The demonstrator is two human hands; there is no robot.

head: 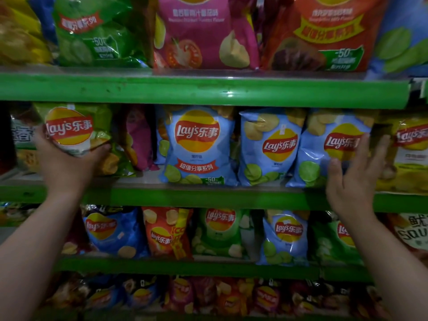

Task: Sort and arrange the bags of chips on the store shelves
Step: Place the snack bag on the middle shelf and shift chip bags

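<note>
Bags of chips [220, 228] stand in rows on green store shelves [208, 91] that cross the whole frame. On the middle shelf, at the left of the frame, the left hand [67, 163] cups a green bag [74, 128] from below; its grip is clenched on the bag's lower part, with fingers and thumb curled round the crinkled bottom edge. The bag leans tilted above the shelf board. Just right of it, partly hidden, stands a magenta bag [136, 137]. Next along the same shelf stand a centre light-blue bag [199, 144], a second light-blue bag [268, 147] and a rightmost light-blue bag [333, 147], all upright and side by side. At the right of the frame the right hand [354, 179] is raised, its grip released and the fingers straight. The fingertips touch the right edge of the rightmost light-blue bag, between it and a yellow bag [407, 154]. On the top shelf, a pink bag [203, 31] stands between a large green bag [92, 31] and an orange-red bag [324, 33]. The lowest row is too dim to read.
</note>
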